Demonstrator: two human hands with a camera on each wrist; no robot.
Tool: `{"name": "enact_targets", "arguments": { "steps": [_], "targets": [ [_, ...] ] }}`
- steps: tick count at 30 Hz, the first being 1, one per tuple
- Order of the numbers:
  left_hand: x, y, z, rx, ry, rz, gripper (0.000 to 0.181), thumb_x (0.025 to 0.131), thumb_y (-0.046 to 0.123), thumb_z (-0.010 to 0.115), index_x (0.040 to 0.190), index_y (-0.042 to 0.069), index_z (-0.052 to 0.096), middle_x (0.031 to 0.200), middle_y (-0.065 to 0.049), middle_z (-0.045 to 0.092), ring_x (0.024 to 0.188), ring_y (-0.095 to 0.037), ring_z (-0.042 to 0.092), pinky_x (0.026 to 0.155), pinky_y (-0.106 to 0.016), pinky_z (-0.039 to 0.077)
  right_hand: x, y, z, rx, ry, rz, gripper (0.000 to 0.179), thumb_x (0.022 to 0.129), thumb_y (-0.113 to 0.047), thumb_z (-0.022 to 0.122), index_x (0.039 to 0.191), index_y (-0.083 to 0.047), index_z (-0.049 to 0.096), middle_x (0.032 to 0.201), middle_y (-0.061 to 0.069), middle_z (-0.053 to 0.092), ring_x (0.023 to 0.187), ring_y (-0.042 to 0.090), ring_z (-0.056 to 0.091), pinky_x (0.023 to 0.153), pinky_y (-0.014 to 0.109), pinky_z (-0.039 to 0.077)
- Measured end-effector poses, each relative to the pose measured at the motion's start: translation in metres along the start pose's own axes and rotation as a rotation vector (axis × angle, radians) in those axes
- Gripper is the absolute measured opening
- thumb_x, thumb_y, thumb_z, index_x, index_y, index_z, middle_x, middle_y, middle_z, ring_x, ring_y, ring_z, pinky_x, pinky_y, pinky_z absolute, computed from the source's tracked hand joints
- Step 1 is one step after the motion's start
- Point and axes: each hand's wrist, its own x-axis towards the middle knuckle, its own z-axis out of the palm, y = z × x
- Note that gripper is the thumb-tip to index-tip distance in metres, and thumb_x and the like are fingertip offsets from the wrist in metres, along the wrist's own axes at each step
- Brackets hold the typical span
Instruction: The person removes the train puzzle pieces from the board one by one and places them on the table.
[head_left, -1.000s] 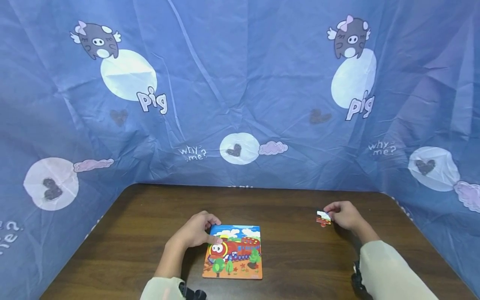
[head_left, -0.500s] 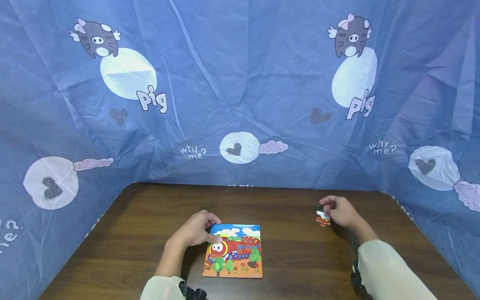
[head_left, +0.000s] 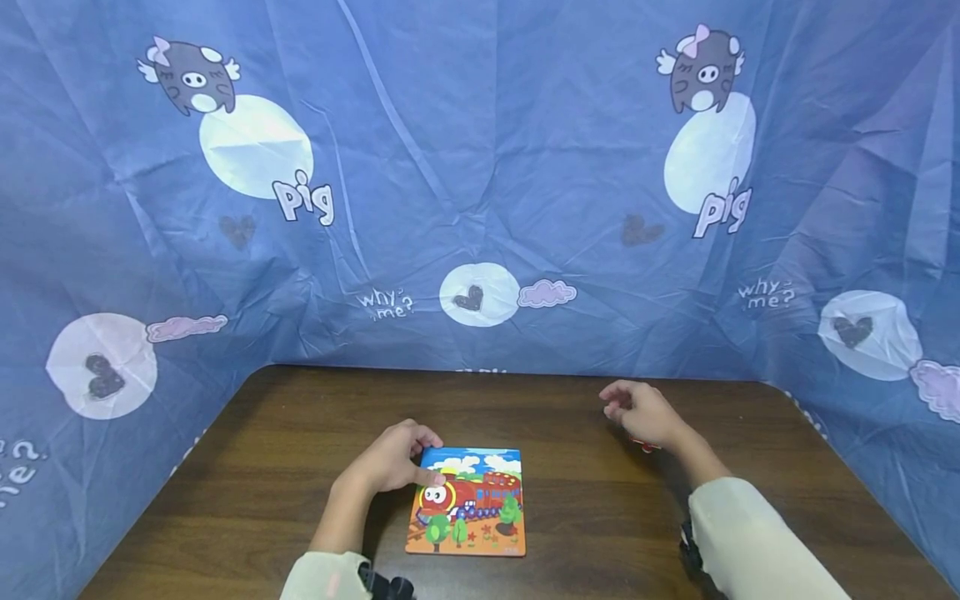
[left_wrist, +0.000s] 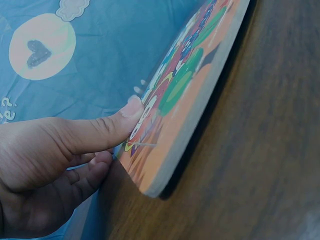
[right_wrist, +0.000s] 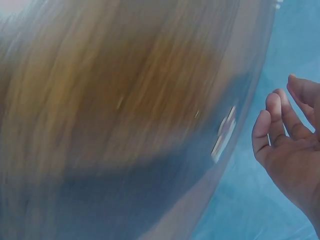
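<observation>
A square puzzle board [head_left: 480, 508] with a red cartoon train, trees and clouds lies on the table. My left hand [head_left: 390, 460] grips it by its left edge, thumb on the picture. In the left wrist view the left thumb [left_wrist: 107, 130] presses the board's face, with curled fingers by the edge. Over at the right, my right hand [head_left: 643, 414] hovers, fingers loosely bent, holding nothing. Below it a small puzzle piece [head_left: 647, 446] lies on the table, mostly hidden in the head view. The right wrist view shows this piece apart from the fingers, blurred.
The brown wooden table [head_left: 555, 417] has rounded far corners. A blue cloth [head_left: 480, 167] printed with pigs, hearts and clouds hangs behind it and along both sides. Dark straps with devices sit at both wrists.
My right hand has let go of the puzzle piece and moved left and slightly away, now covering most of it. The left hand and the board have stayed in place.
</observation>
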Motion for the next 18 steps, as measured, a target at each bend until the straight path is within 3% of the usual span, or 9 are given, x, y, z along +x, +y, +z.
{"name": "enact_targets", "arguments": {
  "steps": [3,6,18],
  "targets": [
    [0.000,0.000,0.000,0.003,0.001,0.000,0.041,0.073,0.025,0.094,0.108,0.015,0.073,0.104,-0.001,0.059,0.097,-0.021,0.055,0.093,-0.046,0.051,0.004,-0.009,0.008,-0.001,-0.004,-0.041,0.021,0.096,-0.003,0.064,0.116,0.005,0.066,0.092,0.008,0.068,0.070,0.015,0.060,0.054,0.029,0.050],
    [0.000,0.001,0.000,0.000,0.000,-0.006,0.042,0.073,0.026,0.094,0.108,0.015,0.073,0.104,-0.001,0.059,0.098,-0.021,0.055,0.094,-0.046,0.051,0.008,-0.019,0.016,-0.028,-0.003,-0.097,0.018,0.096,-0.004,0.066,0.111,0.004,0.068,0.091,0.006,0.069,0.077,0.014,0.061,0.064,0.029,0.052],
    [0.001,0.001,0.000,0.002,0.005,-0.004,0.040,0.074,0.026,0.094,0.106,0.016,0.073,0.104,-0.001,0.060,0.099,-0.021,0.056,0.094,-0.046,0.051,0.013,-0.053,0.050,-0.150,-0.087,-0.183,0.013,0.097,-0.008,0.068,0.109,-0.003,0.071,0.093,-0.002,0.068,0.090,0.014,0.063,0.083,0.039,0.052]
  ]
}}
